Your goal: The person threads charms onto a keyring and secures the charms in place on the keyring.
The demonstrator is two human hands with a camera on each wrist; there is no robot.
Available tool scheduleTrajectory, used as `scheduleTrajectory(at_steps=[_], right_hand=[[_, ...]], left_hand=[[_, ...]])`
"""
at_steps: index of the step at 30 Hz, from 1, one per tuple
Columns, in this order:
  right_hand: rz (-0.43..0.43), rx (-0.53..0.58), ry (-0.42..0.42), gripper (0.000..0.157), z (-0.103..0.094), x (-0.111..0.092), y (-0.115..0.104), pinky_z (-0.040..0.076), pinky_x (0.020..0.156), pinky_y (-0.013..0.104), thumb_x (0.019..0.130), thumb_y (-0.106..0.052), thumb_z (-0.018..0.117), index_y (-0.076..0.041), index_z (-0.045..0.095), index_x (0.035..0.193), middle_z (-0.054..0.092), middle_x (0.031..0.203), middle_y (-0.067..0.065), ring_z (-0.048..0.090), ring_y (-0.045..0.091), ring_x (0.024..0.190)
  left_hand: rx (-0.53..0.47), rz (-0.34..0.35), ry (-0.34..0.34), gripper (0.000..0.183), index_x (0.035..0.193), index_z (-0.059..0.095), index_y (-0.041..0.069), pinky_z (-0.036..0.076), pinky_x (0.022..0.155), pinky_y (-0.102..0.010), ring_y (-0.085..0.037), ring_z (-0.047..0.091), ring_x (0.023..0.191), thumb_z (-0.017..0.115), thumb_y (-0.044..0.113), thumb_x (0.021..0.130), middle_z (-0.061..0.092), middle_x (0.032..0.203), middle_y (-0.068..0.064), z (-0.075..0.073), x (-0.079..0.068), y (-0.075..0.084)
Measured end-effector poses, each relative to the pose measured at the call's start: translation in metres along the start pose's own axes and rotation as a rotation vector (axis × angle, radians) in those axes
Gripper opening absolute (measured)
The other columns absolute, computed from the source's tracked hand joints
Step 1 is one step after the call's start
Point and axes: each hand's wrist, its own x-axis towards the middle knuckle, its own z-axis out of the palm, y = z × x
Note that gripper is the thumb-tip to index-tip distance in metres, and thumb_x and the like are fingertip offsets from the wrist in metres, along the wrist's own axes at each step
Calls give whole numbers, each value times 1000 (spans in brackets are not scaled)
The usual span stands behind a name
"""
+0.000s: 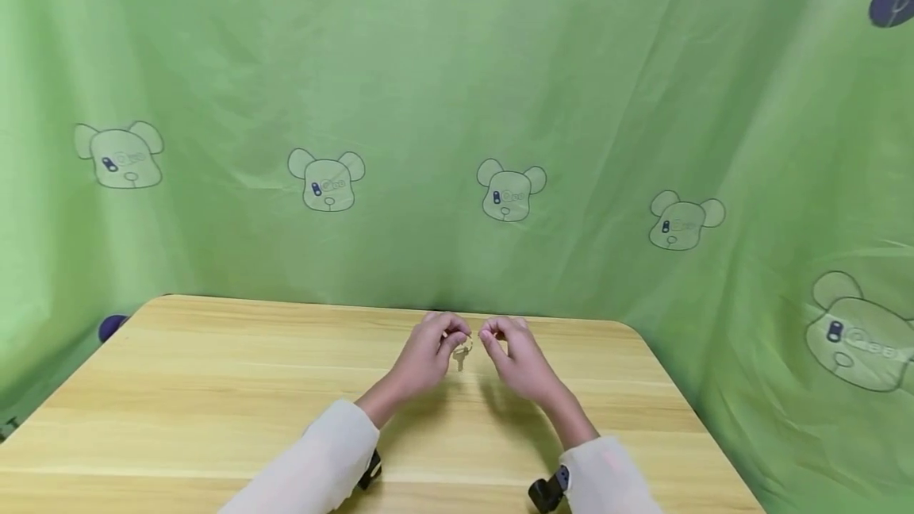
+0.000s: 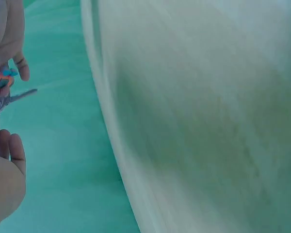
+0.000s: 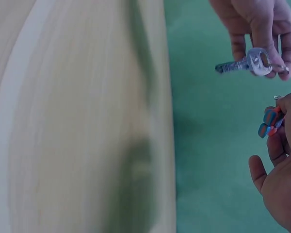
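Observation:
Thumb and fingertips of my left hand (image 1: 427, 349) pinch a ring from which a metal key (image 1: 460, 361) hangs above the table. In the right wrist view the key (image 3: 254, 61) has a silvery head with an opening and a darker blade. Close by, my right hand (image 1: 521, 358) pinches a small orange and blue charm (image 3: 270, 121) with a bit of metal at its top. A gap separates the two hands' fingertips. In the left wrist view the key (image 2: 12, 101) and charm (image 2: 6, 77) show at the left edge, partly covered by fingers.
Both hands are above the far part of a light wooden table (image 1: 214, 387). Behind it and along its sides hangs a green curtain (image 1: 421, 244) printed with bear heads. Dark wrist cameras (image 1: 548, 492) sit under the pale sleeves (image 1: 314, 458).

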Motion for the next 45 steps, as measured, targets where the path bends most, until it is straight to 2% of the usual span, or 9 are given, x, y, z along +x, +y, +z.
scheduleTrajectory(at_steps=[6,10,15,18,21,25,29,38,45], right_hand=[[-45,47,16,8,8,7,-20,45,81,43,98,-14,53,-10,59,94,59,89,0,45,16,91],[-69,74,45,7,13,11,-33,45,81,46,98,-13,52,-12,58,94,59,89,-1,47,15,92],[-72,119,85,8,16,15,-50,44,80,37,98,-14,52,-15,57,92,58,86,-2,47,13,92],[-74,151,96,7,18,15,-59,43,80,35,98,-12,52,-13,57,92,58,82,0,48,13,90],[-79,191,106,7,18,15,-70,38,86,39,97,-6,52,-7,57,92,57,76,4,51,17,85],[-50,237,100,7,13,14,-97,36,91,42,96,1,51,1,56,91,54,74,6,53,21,81],[12,256,80,8,8,12,-118,43,84,36,96,0,49,0,56,91,53,77,7,53,18,82],[88,308,65,9,11,8,-128,47,74,30,97,-2,49,-1,56,91,53,78,3,53,17,77],[93,334,67,9,12,8,-130,46,73,30,97,-1,49,-1,56,90,53,77,11,52,18,76]], left_hand=[[-101,-52,75,6,97,59,15,51,74,-26,-10,52,85,56,13,94,57,87,8,-11,-6,7],[-215,-83,119,6,98,59,16,51,79,-32,-12,56,88,55,14,94,59,91,6,-18,-9,11],[-377,-165,150,8,102,59,13,51,75,-31,-15,60,88,56,13,95,62,94,1,-26,-12,21],[-465,-199,162,9,103,58,9,52,73,-29,-18,61,88,55,10,94,64,95,-4,-31,-15,25],[-529,-191,174,9,103,57,7,53,74,-30,-20,62,88,55,9,94,65,94,-9,-36,-18,29],[-548,-164,186,10,102,57,7,53,73,-30,-22,62,85,56,11,93,64,93,-12,-42,-21,31],[-552,-166,194,10,102,58,6,53,72,-30,-20,62,84,58,8,92,65,94,-13,-45,-23,31],[-570,-172,199,9,100,57,-1,55,71,-31,-19,62,80,57,3,92,63,92,-16,-57,-26,57],[-538,-142,215,7,98,59,0,54,72,-31,-19,61,80,59,1,91,63,91,-14,-58,-27,59]])
